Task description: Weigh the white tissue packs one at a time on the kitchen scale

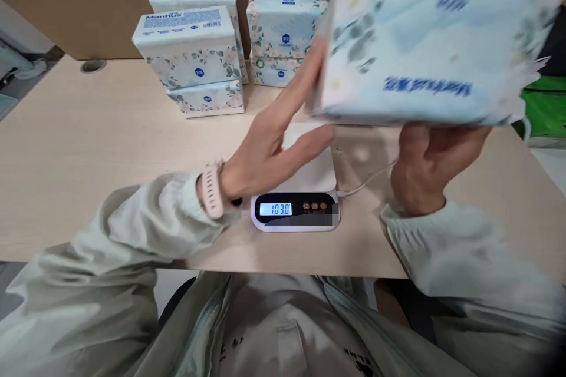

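A large pack of tissues (424,53) in pale blue floral wrap, printed "Manhua", is held up at the right, slightly blurred, its print upside down to me. My right hand (431,159) grips it from below; the fingertips are hidden. At the pack's left end is my left hand (269,144), fingers stretched out and thumb apart. Its fingertips meet or nearly meet the wrapper; I cannot tell which. Beneath the left hand lies a white digital scale (305,174), with a lit display (275,209) that appears to read 103.0.
Stacked tissue packs (194,65) stand at the back left, with another stack (287,29) beside them. A white cable (369,182) runs right from the scale. Cardboard (119,0) backs the wooden table (66,159). A green item (546,106) is at the far right.
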